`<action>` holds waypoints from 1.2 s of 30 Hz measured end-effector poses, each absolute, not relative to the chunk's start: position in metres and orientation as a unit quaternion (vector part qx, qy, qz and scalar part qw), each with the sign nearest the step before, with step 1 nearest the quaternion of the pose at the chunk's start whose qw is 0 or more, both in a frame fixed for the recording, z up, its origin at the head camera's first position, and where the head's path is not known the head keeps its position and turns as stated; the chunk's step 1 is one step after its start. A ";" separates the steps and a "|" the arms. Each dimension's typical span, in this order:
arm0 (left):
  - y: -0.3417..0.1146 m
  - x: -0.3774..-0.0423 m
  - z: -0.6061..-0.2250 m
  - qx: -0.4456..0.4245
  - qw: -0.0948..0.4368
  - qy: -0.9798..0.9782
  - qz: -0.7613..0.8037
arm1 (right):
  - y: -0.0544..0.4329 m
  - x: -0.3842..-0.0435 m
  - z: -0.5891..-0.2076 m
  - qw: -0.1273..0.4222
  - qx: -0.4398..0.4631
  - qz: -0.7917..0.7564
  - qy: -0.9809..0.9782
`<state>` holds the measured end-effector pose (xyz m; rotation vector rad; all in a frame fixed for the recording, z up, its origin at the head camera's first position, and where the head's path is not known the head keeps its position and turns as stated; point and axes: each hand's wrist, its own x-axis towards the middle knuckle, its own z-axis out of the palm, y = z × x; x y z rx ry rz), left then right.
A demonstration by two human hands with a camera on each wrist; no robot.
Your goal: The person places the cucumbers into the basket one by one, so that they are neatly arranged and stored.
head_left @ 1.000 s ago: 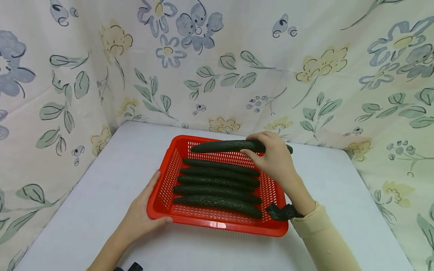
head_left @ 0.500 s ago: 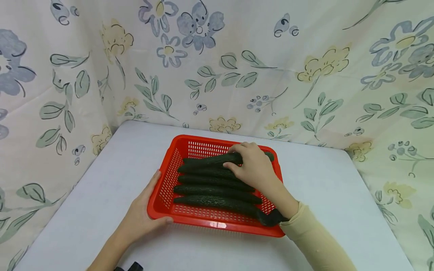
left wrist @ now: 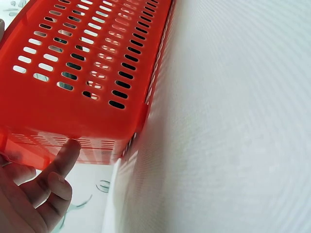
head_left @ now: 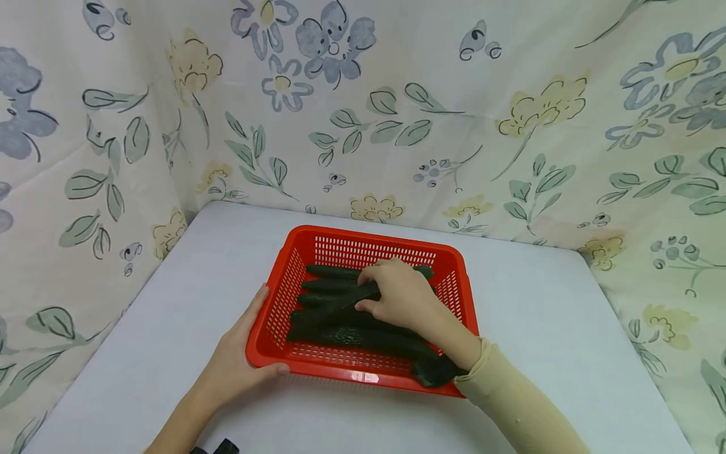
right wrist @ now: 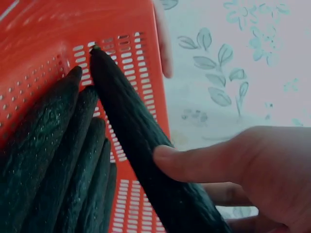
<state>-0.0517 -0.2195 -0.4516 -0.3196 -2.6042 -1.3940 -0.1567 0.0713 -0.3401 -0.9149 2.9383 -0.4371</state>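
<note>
A red plastic basket (head_left: 317,370) with slotted walls sits on the white table, holding several dark green cucumbers (head_left: 351,337) laid side by side. My right hand (head_left: 399,295) grips one more cucumber (right wrist: 131,121) around its middle, thumb on the near side. In the head view that cucumber slants across the row, its free end toward the basket's front left. At the basket's left front corner my left hand (head_left: 238,356) holds on, thumb along the front rim and fingers against the left side. Fingertips touch the slotted wall (left wrist: 73,111) in the left wrist view.
The white tabletop (head_left: 544,302) extends around the basket. Behind and to the left hangs a floral curtain (head_left: 363,145). A dark band (head_left: 433,372) at my right wrist hangs over the basket's front right part.
My right hand has carried its cucumber from above the basket's back edge down and toward the front left, turning it from level to slanted. The left hand and basket stay put.
</note>
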 end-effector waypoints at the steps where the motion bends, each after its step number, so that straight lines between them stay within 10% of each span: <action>1: -0.220 -0.052 -0.452 -0.110 0.087 -0.874 -0.465 | 0.070 -0.156 -0.341 0.023 -0.298 -0.140 0.944; 36: -0.219 -0.052 -0.452 -0.105 0.082 -0.874 -0.468 | 0.068 -0.161 -0.367 0.338 -0.327 -0.096 0.877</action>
